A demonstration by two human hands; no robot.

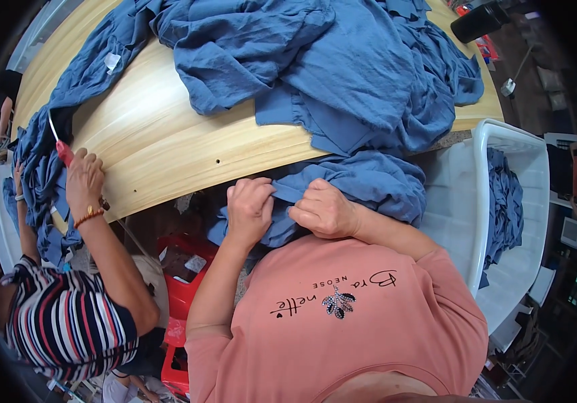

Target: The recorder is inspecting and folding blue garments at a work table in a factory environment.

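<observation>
At the near edge of the table, my left hand (249, 209) is closed with its fingertips pinching the blue cloth garment (362, 185). My right hand (325, 209) is curled into a fist on the same garment, a short way to the right, with a stretch of cloth between the two. The garment hangs bunched over my lap, and its lower folds disappear behind my arms and shirt. Beyond it, a big heap of blue garments (352, 67) covers the far part of the light wooden table (147, 151).
On my left, a co-worker's hand (85, 180) holds a red-handled tool (64, 153) with a thin pale tip beside more blue cloth. A white plastic bin (483, 201) with blue garments stands at right. Red stools (184, 295) are at lower left; a black bottle (480, 22) lies far right.
</observation>
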